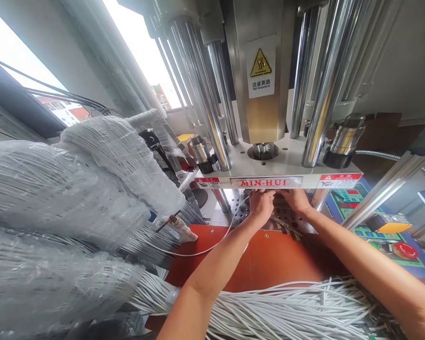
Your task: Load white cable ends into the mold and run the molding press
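**As a MIN-HUI press (265, 160) is reached under, little of the grip is shown**

Large bundles of white cable (63, 198), wrapped in clear plastic film, are heaped across the left of the frame, and a window (141, 42) is seen behind them at the upper left. The press is set at the top centre, where chrome columns (335, 80) rise from a white plate (269, 163) bearing a red-lettered nameplate (265, 182). A yellow heat warning label (260, 66) is fixed to the central block above. A green control panel (354, 208) with a red stop button (407, 250) is placed at the right edge. An orange-red counter (255, 264) is laid below the press, and a loose sheaf of white cables (290, 316) is spread along the bottom of the frame.

A perforated metal plate (286, 219) is set between the counter and the white plate, with small metal pieces (286, 225) lying on it. The left hand (261, 204) and the right hand (297, 198) are held over it, just apart. Their fingertips are hidden beneath the white plate's edge, so whether anything is grasped cannot be told. A single white cable (198, 252) is looped up beside the left hand.
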Motion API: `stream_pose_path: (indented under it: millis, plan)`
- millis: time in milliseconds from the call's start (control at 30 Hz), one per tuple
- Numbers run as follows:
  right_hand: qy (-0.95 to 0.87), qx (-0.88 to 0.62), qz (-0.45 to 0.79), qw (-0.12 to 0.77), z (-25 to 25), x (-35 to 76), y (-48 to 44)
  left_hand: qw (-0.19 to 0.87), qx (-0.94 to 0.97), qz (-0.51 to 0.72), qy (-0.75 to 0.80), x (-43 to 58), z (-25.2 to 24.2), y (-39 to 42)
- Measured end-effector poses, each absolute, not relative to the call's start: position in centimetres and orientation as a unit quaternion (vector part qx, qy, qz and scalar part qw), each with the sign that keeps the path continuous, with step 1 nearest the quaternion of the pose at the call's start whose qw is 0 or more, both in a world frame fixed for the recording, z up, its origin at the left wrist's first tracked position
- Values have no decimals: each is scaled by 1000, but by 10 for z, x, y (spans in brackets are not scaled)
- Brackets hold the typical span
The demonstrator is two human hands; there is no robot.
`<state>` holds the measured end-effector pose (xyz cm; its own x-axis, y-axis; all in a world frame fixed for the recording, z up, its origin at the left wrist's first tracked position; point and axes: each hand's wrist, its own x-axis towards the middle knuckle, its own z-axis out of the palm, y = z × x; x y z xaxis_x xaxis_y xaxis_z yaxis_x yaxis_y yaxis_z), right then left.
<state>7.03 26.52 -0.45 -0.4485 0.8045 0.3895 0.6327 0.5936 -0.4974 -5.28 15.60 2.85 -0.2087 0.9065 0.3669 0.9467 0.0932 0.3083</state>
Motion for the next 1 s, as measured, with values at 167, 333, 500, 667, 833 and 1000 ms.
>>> stream_pose_path:
  millis: [167,333,500,667,833,1000]
  plan:
    - [-886,-377,108,247,-2,87,247,61,-658,-190,-726,-56,25,156]
    - [-908,-365,68,194,1,90,239,82,-689,-163,-701,-56,22,152]
    - [-905,-373,80,190,5,84,246,113,-706,-147,-683,-53,20,141]
    - [-887,-389,85,232,-1,91,250,108,-700,-148,-691,-53,19,142]
    - [-886,-378,82,254,-9,94,248,89,-695,-186,-689,-58,19,144]
    - [-896,-344,77,271,-10,93,240,72,-676,-257,-687,-66,21,139]
